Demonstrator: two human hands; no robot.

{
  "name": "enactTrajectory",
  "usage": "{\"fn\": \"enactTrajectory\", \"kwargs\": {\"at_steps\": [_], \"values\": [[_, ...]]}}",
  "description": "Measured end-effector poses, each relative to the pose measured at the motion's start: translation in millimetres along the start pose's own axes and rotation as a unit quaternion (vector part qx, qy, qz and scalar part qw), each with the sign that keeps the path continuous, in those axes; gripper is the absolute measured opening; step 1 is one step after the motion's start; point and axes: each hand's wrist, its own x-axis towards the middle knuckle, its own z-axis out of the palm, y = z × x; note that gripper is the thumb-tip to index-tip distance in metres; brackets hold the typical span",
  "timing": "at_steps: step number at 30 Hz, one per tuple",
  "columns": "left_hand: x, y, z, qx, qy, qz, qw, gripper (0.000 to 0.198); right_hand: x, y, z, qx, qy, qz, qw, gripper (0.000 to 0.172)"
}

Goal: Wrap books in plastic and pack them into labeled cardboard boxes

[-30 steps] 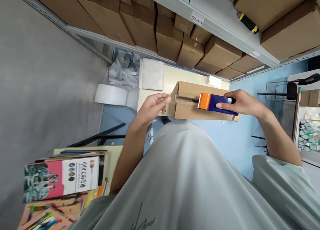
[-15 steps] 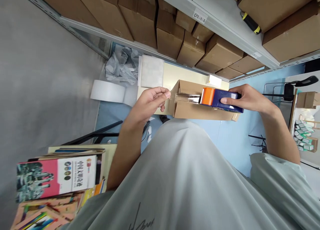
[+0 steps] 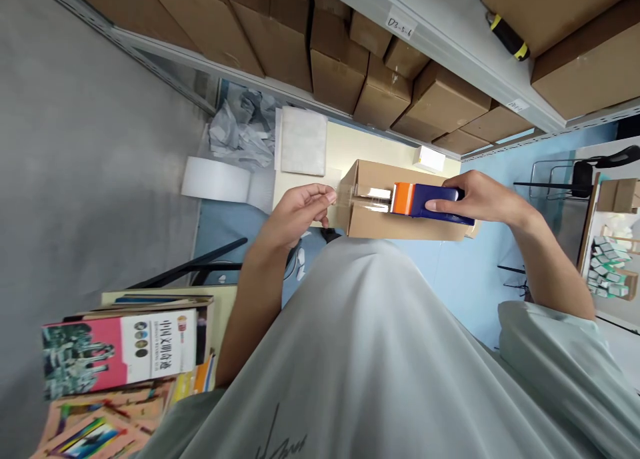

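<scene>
A brown cardboard box (image 3: 380,229) lies in front of me on the pale table. Across its top seam runs a strip of clear packing tape (image 3: 373,199). My right hand (image 3: 475,196) is closed around a blue and orange tape dispenser (image 3: 434,203), whose toothed edge sits over the box's seam. At the box's left end, my left hand (image 3: 307,209) pinches the free end of the clear tape between thumb and fingers. The underside of the box is hidden.
Cardboard boxes (image 3: 335,59) fill the shelf above the table. A black and yellow tool handle (image 3: 507,38) lies on the upper shelf. A white foam roll (image 3: 215,181), crumpled wrapping (image 3: 243,126) and a small white box (image 3: 429,158) are around the table; books (image 3: 120,352) are stacked lower left.
My right hand and the tape dispenser have moved left along the box, closer to its left end. The left hand has shifted slightly, still pinching the tape.
</scene>
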Motion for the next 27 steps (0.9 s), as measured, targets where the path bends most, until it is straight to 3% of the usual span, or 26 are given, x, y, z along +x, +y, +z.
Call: {"fn": "enactTrajectory", "kwargs": {"at_steps": [7,13,18,23,27], "values": [[2.9,-11.9,-1.1,-0.022,0.003,-0.009,1.000,0.041,5.3,-5.9,6.2,-0.023,0.010,0.005,1.000,0.068],[21.1,-26.8,-4.2,-0.047,-0.018,-0.024,0.998,0.042,10.0,-6.6,13.0,-0.039,0.019,0.033,0.999,0.068],[37.4,-47.1,8.5,-0.067,-0.039,-0.036,0.996,0.044,14.0,-2.7,21.8,-0.073,0.033,0.045,0.996,0.067],[41.9,-72.8,28.1,-0.023,0.072,-0.020,0.997,0.051,13.5,-4.0,26.6,-0.136,0.038,0.070,0.988,0.060],[35.0,-87.2,39.1,0.035,0.150,0.051,0.987,0.044,11.7,-6.6,28.4,-0.146,0.037,0.081,0.985,0.055]]}}
